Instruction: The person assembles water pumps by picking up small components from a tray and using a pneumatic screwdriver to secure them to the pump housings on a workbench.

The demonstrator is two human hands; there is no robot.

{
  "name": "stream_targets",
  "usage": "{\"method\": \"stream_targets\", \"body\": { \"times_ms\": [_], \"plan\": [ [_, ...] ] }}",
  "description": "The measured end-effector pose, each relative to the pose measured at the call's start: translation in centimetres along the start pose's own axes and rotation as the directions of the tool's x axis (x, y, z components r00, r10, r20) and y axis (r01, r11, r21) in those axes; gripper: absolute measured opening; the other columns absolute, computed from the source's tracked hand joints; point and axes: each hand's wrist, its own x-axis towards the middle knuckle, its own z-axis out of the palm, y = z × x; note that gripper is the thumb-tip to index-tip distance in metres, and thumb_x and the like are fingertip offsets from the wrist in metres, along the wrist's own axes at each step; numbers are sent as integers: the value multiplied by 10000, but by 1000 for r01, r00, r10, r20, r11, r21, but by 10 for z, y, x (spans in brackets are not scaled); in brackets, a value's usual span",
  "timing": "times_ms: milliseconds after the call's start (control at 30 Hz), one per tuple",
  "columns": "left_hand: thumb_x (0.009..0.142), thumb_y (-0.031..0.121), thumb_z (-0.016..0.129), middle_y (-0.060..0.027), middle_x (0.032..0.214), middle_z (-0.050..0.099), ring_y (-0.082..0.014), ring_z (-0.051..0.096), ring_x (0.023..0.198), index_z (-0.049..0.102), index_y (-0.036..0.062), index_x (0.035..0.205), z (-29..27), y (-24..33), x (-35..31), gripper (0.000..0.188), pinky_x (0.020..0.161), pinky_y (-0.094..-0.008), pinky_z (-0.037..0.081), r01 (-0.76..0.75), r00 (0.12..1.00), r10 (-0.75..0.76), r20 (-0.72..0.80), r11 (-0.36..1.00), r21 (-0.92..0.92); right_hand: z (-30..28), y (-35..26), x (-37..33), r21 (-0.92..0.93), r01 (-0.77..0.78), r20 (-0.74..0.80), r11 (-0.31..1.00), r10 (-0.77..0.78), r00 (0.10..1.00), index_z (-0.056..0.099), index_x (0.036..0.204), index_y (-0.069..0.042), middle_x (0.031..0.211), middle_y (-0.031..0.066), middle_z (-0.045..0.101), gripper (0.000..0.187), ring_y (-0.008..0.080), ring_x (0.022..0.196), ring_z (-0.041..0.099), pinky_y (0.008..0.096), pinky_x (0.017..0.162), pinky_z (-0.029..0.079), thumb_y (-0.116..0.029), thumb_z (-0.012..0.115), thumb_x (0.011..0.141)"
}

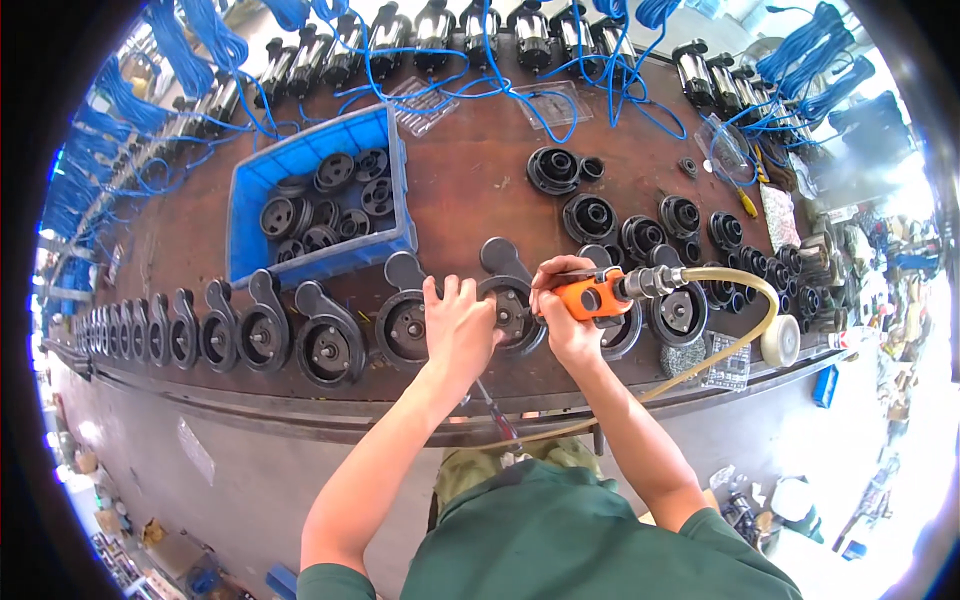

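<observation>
My right hand (568, 325) is wrapped round an orange air tool (592, 297) with a metal hose coupling. The tool's working end is hidden behind my fingers, over the right side of a black pump housing (513, 312) with a round body and a raised round port. My left hand (462, 328) rests palm down at the left of that housing, fingers bent and apart, holding nothing that shows. Its thumb is beside the housing's rim. To its left sits another pump housing (405, 326). Below my left hand, a screwdriver (500, 418) with a dark red handle lies across the table edge.
A row of housings (330, 345) curves along the near edge. A blue crate (402, 165) holds black discs. Black stepped parts (590, 217) stand at right. A beige hose (770, 300) loops from the tool. Steel motors (433, 30) with blue cables line the back.
</observation>
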Motion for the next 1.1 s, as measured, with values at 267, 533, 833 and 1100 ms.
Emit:
{"method": "stream_targets", "body": {
  "times_ms": [267, 533, 833, 1100],
  "plan": [
    [665, 293, 876, -99, 1013, 629, -291, 574, 1105, 760, 106, 908, 1, -1, 2, 328, 1080, -531, 376, 4, 999, -5, 39, 1000, 13, 12, 0, 23, -32, 70, 13, 997, -69, 998, 539, 1138, -5, 938, 97, 620, 308, 134, 711, 598, 275, 670, 522, 87, 535, 844],
    [664, 269, 870, -105, 1002, 622, -293, 577, 1092, 765, 103, 908, 5, -3, 2, 313, 1078, -531, 382, 5, 1000, -5, 19, 1000, -17, 16, 6, 29, -64, 50, 34, 997, -48, 998, 544, 1121, -21, 946, 87, 594, 294, 142, 702, 567, 285, 664, 504, 74, 507, 845],
    [659, 292, 873, -98, 973, 625, -282, 593, 1039, 767, 110, 886, 4, -11, 5, 310, 968, -464, 420, -50, 998, 52, 42, 997, -58, 20, 15, 37, -114, 6, 61, 993, 1, 998, 664, 969, 3, 835, 31, 665, 228, 89, 756, 633, 246, 691, 513, 58, 660, 748],
    [660, 290, 870, -87, 929, 639, -265, 621, 983, 762, 103, 859, 6, -6, 3, 294, 928, -428, 433, -46, 999, 46, 15, 999, -13, 27, 14, 40, -213, 39, 89, 976, -20, 996, 660, 953, 29, 802, 38, 654, 216, 82, 717, 606, 237, 634, 496, 57, 631, 741]
  ]
}}
